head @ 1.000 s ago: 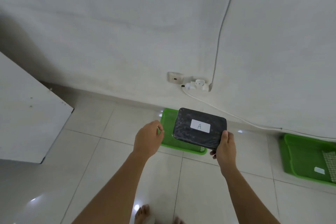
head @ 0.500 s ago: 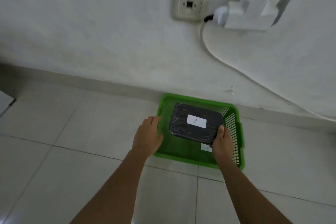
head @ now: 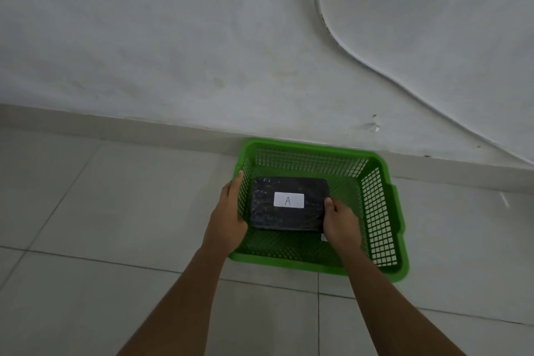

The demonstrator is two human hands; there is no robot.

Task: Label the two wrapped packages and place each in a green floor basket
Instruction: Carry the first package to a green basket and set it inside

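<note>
Green plastic floor basket (head: 381, 211), rectangular with rounded corners, lattice walls and perforated floor, sits lower centre-right of the frame, on pale glossy floor tiles (head: 86, 211) and close against the base of the wall (head: 173, 52).

Wrapped package (head: 289, 204) is inside the basket, toward its left side: flat dark slab with rounded corners, shiny crinkled film wrap. White rectangular label (head: 288, 200) on its top face, handwritten "A".

Right hand (head: 341, 225) is inside the basket, fingers curled around the package's right edge, thumb on the top face. Can't tell if the package rests on the basket floor or is held just above it.

Left hand (head: 228, 217) is outside the basket, palm against the left wall, fingertips at the rim. It looks flat and loosely extended, not clenched; it covers part of the left wall.

Small white scrap (head: 324, 237) shows on the basket floor just under the package's lower right corner, mostly hidden by the right hand.

Wall is rough, matte, grey-white. White cable (head: 361, 58) curves down across the upper right. White fittings are cut off at the top edge.
</note>
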